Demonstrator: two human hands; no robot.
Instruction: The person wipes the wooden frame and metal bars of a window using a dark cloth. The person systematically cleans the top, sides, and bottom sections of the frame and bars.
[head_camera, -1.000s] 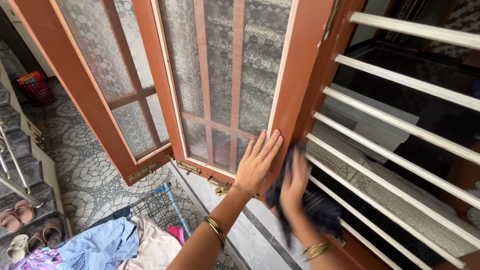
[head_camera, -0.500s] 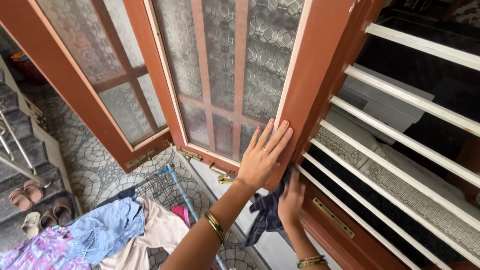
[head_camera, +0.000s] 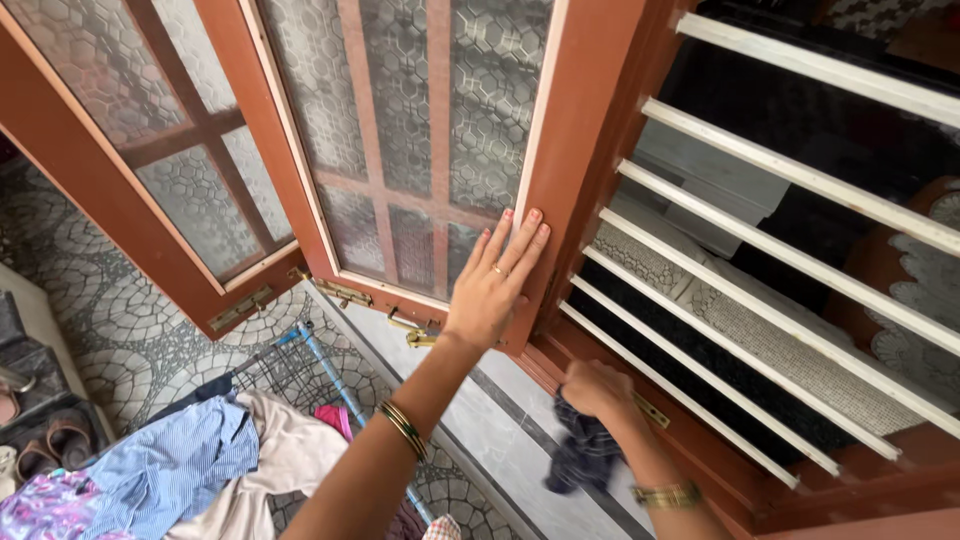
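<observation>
Right hand (head_camera: 595, 388) has dropped from the shutter edge to the lower window frame (head_camera: 690, 440) over the last second; its grip is closed on a dark cloth (head_camera: 575, 455), which now hangs below the sill, near the right of centre. So the wiping has moved off the shutter stile and onto the bottom rail.

Left hand (head_camera: 492, 285) hasn't moved: flat, fingers spread wide, holding nothing, palm pressed on the near shutter (head_camera: 440, 150) to steady it.

Counts:
- 2 wooden shutters with patterned glass, both swung open to the left
- 7 white bars (head_camera: 800, 270) visible across the opening on the right
- 2 hands, bangles on both wrists
- 1 cloth
- clothes heap (head_camera: 180, 465) lower left on a drying rack; pieces too tangled to count
</observation>
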